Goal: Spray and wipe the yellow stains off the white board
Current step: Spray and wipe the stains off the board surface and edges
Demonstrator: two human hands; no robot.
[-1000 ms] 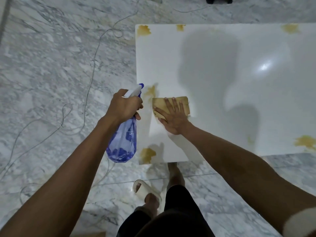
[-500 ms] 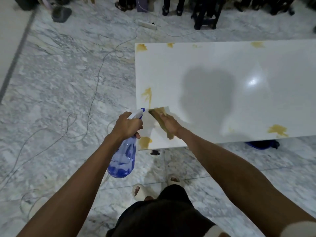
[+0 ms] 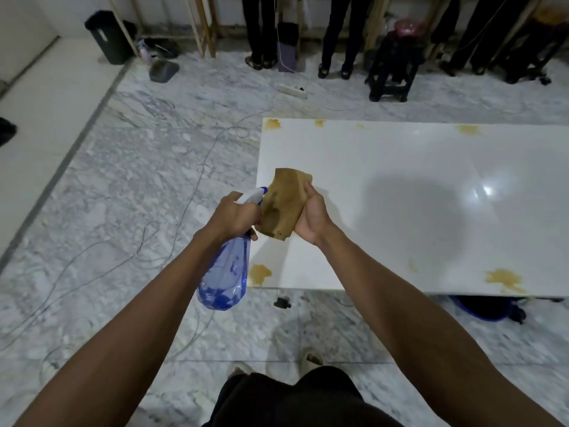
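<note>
left hand (image 3: 234, 214) grips the neck of the blue spray bottle (image 3: 226, 272), held off the near-left corner of the white board (image 3: 400, 211). right hand (image 3: 311, 214) grasps the stained brown cloth (image 3: 284, 201), lifted above the board's left edge, not touching it. stains left: near-left corner stain (image 3: 259, 273), near-edge stain (image 3: 505, 280) to the right, several along the far edge (image 3: 272, 123). centre of the board reads clean. judgement: well short of done; most edge marks not yet wiped.
</note>
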